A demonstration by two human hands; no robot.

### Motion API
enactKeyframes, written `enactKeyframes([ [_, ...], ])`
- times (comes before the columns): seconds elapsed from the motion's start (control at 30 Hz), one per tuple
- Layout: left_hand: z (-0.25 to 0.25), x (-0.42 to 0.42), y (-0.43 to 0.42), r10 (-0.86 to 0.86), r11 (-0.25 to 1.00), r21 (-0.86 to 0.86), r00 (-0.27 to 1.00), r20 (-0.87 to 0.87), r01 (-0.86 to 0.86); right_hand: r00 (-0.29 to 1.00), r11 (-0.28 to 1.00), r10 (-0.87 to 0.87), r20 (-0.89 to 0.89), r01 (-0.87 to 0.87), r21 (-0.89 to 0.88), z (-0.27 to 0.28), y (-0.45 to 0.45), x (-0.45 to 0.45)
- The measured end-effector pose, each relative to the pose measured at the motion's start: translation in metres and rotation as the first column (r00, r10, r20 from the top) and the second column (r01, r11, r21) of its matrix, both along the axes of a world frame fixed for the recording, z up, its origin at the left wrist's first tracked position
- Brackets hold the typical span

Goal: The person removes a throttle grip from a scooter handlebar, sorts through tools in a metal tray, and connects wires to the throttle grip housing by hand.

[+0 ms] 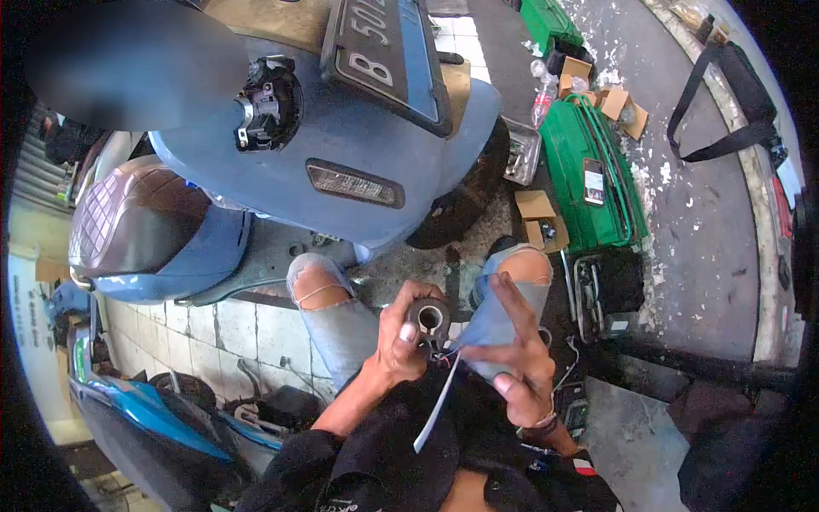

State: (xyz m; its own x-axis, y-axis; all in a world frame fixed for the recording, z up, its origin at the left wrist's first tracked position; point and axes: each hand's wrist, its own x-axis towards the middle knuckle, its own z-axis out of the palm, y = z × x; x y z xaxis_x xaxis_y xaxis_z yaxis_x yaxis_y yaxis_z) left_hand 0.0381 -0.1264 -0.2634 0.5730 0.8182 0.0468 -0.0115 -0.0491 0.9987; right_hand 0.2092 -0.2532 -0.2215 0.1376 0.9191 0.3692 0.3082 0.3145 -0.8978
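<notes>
The left hand (401, 334) grips a dark, ring-shaped part (442, 322), its fingers curled around the side and its thumb pressed on the near edge; the round, metal-lined hole faces up. Thin wires (444, 356) show just below this part. The right hand (522, 363) is spread, one finger raised, another reaching toward the left hand, and its thumb apart. A narrow white strip (435, 410) slants down from near that reaching fingertip; I cannot tell whether the finger touches it. Both hands are above the lap, between knees in ripped jeans (341, 337). Beyond the knees stands a blue scooter (281, 179) with a license plate (375, 64), a clear lamp lens (355, 183) and a dark front tire (465, 205). To the right, a phone (593, 182) lies on a green toolbox (570, 154), with an open cardboard box (533, 205) just beside it.
</notes>
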Motion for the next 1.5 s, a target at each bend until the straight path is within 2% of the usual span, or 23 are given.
enactKeyframes([
  [0.07,0.002,-0.002,-0.001,0.002,1.0,-0.01,1.0,-0.031,-0.002,0.962,0.995,-0.095,-0.257,0.096,-0.009,-0.007,0.002,-0.005],
  [0.2,0.001,-0.002,0.001,0.013,1.0,0.028,0.999,-0.043,-0.012,0.933,0.982,-0.182,-0.31,0.156,-0.108,-0.004,0.008,-0.012],
  [0.3,-0.006,-0.004,0.001,-0.022,0.993,0.12,0.999,-0.024,0.025,0.976,0.977,-0.192,0.101,0.2,-0.077,0.0,0.012,-0.012],
  [0.4,-0.006,-0.002,-0.001,-0.019,0.992,0.121,0.999,-0.032,0.023,0.954,0.98,-0.184,0.236,0.195,-0.026,-0.014,0.013,-0.016],
  [0.57,-0.006,-0.002,-0.003,0.034,0.999,0.005,0.997,0.073,-0.034,0.97,0.977,-0.208,0.126,0.202,0.063,-0.023,0.014,-0.021],
  [0.63,0.003,-0.001,-0.002,0.062,0.996,-0.075,0.993,0.101,-0.055,0.935,0.939,-0.344,-0.086,0.343,-0.029,-0.024,0.011,-0.023],
  [0.67,0.01,0.001,-0.001,0.083,0.985,-0.159,0.989,0.126,-0.063,0.94,0.944,-0.331,-0.08,0.331,-0.012,-0.025,0.009,-0.023],
  [0.7,0.018,0.003,0.0,0.095,0.987,-0.14,0.985,0.143,-0.075,0.879,0.921,-0.365,-0.306,0.293,-0.257,-0.025,0.007,-0.023],
  [0.73,0.029,0.004,0.0,0.119,0.967,-0.246,0.966,0.228,-0.061,0.761,0.865,-0.423,-0.492,0.178,-0.468,-0.025,0.007,-0.022],
  [0.8,0.044,0.005,0.002,0.19,0.907,-0.422,0.895,0.404,-0.002,0.869,0.904,-0.424,-0.255,0.39,-0.175,-0.042,0.016,-0.038],
  [0.87,0.057,-0.001,0.009,0.151,0.933,-0.356,0.837,0.526,0.056,0.943,0.928,-0.322,-0.09,0.295,-0.228,-0.021,0.015,-0.038],
  [0.9,0.073,0.0,0.014,0.139,0.949,-0.312,0.819,0.557,0.051,0.958,0.949,-0.277,-0.071,0.261,-0.175,-0.008,0.021,-0.042],
  [0.97,0.103,0.002,0.019,0.123,0.973,-0.23,0.781,0.612,0.027,0.925,0.958,-0.256,-0.282,0.282,0.056,0.014,0.035,-0.053],
  [1.0,0.116,0.005,0.02,0.134,0.966,-0.258,0.787,0.602,0.033,0.938,0.962,-0.225,-0.264,0.257,0.095,0.026,0.042,-0.049],
  [1.03,0.128,0.007,0.021,0.141,0.956,-0.29,0.795,0.59,0.046,0.949,0.915,-0.313,0.039,0.291,0.281,0.038,0.049,-0.042],
  [1.07,0.14,0.007,0.019,0.136,0.962,-0.268,0.778,0.613,0.043,0.846,0.846,-0.435,0.309,0.266,0.463,0.047,0.052,-0.036],
  [1.13,0.159,0.006,0.02,0.071,0.991,-0.135,0.763,0.643,0.022,0.852,0.854,-0.421,0.312,0.255,0.454,0.06,0.055,-0.023],
  [1.17,0.164,0.001,0.032,-0.021,1.0,-0.003,0.826,0.563,0.028,0.845,0.802,-0.476,0.243,0.305,0.513,0.076,0.059,-0.017],
  [1.2,0.176,-0.006,0.04,-0.037,0.999,0.01,0.81,0.586,0.038,0.835,0.748,-0.522,0.173,0.351,0.564,0.095,0.062,-0.012],
  [1.27,0.203,-0.024,0.059,-0.11,0.86,0.454,0.785,0.609,-0.232,0.828,0.709,-0.555,0.084,0.418,0.568,0.143,0.056,-0.003],
  [1.33,0.226,-0.048,0.088,0.213,0.449,0.697,0.824,0.525,-0.559,0.809,0.657,-0.578,0.104,0.386,0.648,0.2,0.059,0.0],
  [1.4,0.282,-0.054,0.115,0.179,0.189,0.711,0.736,0.653,-0.677,0.761,0.62,-0.606,0.23,0.271,0.736,0.255,0.07,-0.003],
  [1.5,0.32,-0.058,0.153,0.103,0.099,0.736,0.742,0.662,-0.67,0.726,0.719,-0.482,0.49,0.008,0.695,0.313,0.078,-0.01],
])
